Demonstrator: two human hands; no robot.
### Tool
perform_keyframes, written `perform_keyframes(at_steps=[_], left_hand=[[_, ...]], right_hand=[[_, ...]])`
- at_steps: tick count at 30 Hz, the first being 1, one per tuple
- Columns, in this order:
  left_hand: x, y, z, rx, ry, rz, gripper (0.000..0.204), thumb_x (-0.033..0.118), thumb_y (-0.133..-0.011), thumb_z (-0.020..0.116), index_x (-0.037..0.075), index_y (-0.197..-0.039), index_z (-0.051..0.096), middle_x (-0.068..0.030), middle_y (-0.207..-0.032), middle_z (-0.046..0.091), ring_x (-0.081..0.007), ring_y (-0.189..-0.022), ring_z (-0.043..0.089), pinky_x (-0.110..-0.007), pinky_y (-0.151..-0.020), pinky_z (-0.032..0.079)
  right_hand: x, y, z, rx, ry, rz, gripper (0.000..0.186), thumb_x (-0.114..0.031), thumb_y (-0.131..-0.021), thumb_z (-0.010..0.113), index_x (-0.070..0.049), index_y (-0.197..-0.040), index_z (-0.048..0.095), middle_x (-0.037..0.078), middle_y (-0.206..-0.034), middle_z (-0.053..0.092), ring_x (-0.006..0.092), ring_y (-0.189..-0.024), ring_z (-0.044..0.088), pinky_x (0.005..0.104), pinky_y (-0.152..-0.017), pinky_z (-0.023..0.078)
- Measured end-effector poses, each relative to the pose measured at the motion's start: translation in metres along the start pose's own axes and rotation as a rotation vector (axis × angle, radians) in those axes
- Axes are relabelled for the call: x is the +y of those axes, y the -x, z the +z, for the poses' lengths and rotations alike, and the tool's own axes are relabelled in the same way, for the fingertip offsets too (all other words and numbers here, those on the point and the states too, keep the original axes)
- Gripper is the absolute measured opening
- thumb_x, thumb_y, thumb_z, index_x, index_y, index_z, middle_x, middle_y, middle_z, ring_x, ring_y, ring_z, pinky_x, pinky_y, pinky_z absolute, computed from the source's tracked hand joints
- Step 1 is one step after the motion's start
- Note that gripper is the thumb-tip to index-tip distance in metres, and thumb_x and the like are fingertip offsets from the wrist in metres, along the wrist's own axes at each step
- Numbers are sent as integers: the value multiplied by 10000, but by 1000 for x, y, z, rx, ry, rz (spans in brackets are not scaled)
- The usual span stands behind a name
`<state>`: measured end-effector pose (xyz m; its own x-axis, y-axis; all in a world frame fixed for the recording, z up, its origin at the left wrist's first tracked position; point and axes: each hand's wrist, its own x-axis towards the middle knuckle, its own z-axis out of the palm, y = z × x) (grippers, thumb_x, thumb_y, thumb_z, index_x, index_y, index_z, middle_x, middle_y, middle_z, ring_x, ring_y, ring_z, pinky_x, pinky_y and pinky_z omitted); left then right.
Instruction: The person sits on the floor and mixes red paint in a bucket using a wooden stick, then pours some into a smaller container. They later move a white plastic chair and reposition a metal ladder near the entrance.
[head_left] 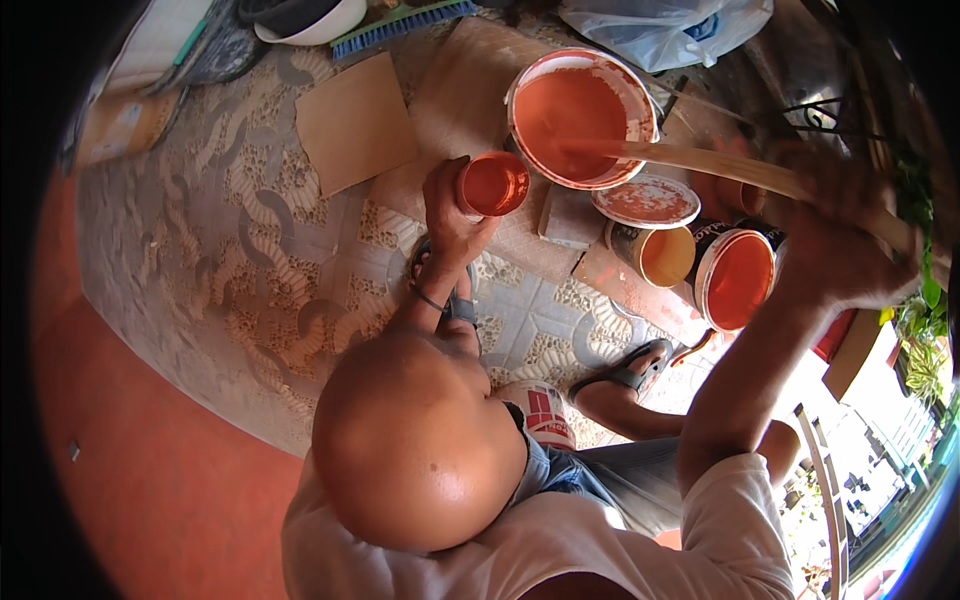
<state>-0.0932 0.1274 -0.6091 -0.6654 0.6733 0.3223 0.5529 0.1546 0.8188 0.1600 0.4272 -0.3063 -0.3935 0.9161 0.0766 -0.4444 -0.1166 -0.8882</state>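
Observation:
My left hand (448,212) is wrapped round a small round container (494,184) coated inside with orange-red paint, held just left of a large white bucket (645,92). The bucket holds orange-red paint (575,112). At the right, my right hand (850,245), in shadow and slightly blurred, grips a long wooden stick (725,166). The stick slants leftward over the bucket's rim, its far end in the paint. A paint-smeared round lid (648,201) lies against the bucket's near side. Nearer me are a can with a yellowish inside (665,257) and an open tub of orange-red paint (738,280).
A square brown board (357,122) lies on the patterned tile floor (270,250). Behind are a blue-bristled brush (403,28) and a plastic bag (675,30). A white-and-red bucket (546,415) stands between my legs. Green plants (925,350) edge the right side.

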Motion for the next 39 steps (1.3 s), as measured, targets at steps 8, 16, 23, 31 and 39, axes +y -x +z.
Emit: perform_keyframes(at_steps=[8, 16, 23, 31, 39], left_hand=[[-3, 3, -3, -34, 62, -71, 805, 105, -705, 942, 56, -1423, 582, -194, -1397, 595, -432, -1288, 583, -527, -1119, 474], [-3, 0, -2, -1, 94, -60, 795, 102, -695, 946, 54, -1405, 590, -195, -1372, 607, -427, -1288, 583, -525, -1102, 481], [-3, 4, -2, -38, 99, -95, 785, 114, -695, 947, 52, -1392, 593, -200, -1374, 604, -429, -1284, 582, -524, -1098, 478], [-6, 4, 0, 47, 103, -26, 810, 137, -694, 973, 41, -1405, 596, -199, -1363, 612, -418, -1275, 597, -514, -1094, 493], [-4, 5, -3, 20, 156, -105, 790, 110, -701, 960, 47, -1400, 598, -186, -1368, 602, -411, -1264, 601, -505, -1082, 502]], right_hand=[[0, -7, 15, -186, -84, -22, 546, -578, -862, 505, -48, -790, 614, 117, -683, 479, 287, -674, 493, 456, -740, 450], [-1, 2, 62, 42, -38, -237, 327, -330, -943, 498, -51, -805, 598, 73, -626, 447, 213, -684, 496, 401, -758, 431], [-5, 4, 69, -223, -82, -161, 347, -362, -1011, 512, -99, -797, 588, 42, -665, 468, 184, -677, 464, 393, -734, 403], [-5, -2, 56, -387, -215, -98, 715, -641, -958, 443, 36, -937, 675, 200, -827, 601, 341, -742, 555, 477, -818, 482], [11, 16, 67, -209, -202, -118, 505, -512, -966, 480, -37, -856, 611, 90, -691, 452, 252, -681, 463, 442, -783, 429]])
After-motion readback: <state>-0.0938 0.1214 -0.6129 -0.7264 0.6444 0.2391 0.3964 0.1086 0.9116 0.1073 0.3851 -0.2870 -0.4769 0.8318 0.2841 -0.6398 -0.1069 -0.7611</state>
